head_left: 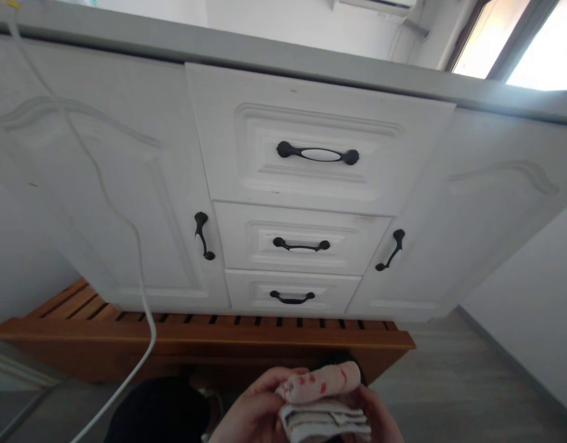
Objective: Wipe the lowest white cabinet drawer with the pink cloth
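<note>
Head view shows both hands low in front of the closed white drawers (pixel 306 184): the left hand (pixel 250 412) and right hand (pixel 380 421) clasp a folded stack of cloths (pixel 322 403), pink red-spotted one atop a beige one; folding looks finished, none stowed yet

Ahead of my hands (pixel 306 412) the wooden slatted bench (pixel 209 335) blocks the low way to the shut drawers (pixel 311 154); a white cable (pixel 126 246) hangs on the left; floor (pixel 449 381) lies open right.

Soft cloth bundle (pixel 322 400) (folded), slatted wooden bench (pixel 209 337).
</note>
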Action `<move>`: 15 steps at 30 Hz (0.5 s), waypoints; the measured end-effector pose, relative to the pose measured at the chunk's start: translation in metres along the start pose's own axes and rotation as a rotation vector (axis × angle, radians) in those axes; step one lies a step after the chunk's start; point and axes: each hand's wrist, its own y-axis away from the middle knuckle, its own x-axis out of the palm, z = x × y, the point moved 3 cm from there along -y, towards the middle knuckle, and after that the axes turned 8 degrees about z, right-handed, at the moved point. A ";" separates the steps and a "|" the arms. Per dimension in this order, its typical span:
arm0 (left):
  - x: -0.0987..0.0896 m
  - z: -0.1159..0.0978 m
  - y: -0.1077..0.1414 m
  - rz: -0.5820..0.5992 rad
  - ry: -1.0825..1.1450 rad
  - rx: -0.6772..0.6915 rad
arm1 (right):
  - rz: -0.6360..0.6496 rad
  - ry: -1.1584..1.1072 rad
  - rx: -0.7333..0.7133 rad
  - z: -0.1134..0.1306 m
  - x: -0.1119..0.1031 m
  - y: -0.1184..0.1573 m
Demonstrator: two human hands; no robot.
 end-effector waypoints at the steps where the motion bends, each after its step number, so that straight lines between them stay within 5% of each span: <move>1: -0.005 0.001 -0.002 -0.050 -0.003 -0.002 | -0.055 0.125 -0.034 0.006 -0.005 0.001; 4: -0.018 0.006 -0.009 -0.191 -0.078 -0.028 | -0.161 0.679 -0.249 0.016 -0.015 0.006; 7: -0.018 0.010 -0.015 -0.238 -0.135 -0.016 | -0.145 1.038 -0.432 -0.010 -0.003 0.006; 11: -0.005 0.011 -0.015 -0.223 -0.186 -0.027 | -0.267 1.150 -0.477 -0.052 0.023 -0.003; 15: 0.001 0.010 -0.009 -0.125 -0.405 -0.092 | -0.170 1.130 -0.538 -0.030 0.037 -0.014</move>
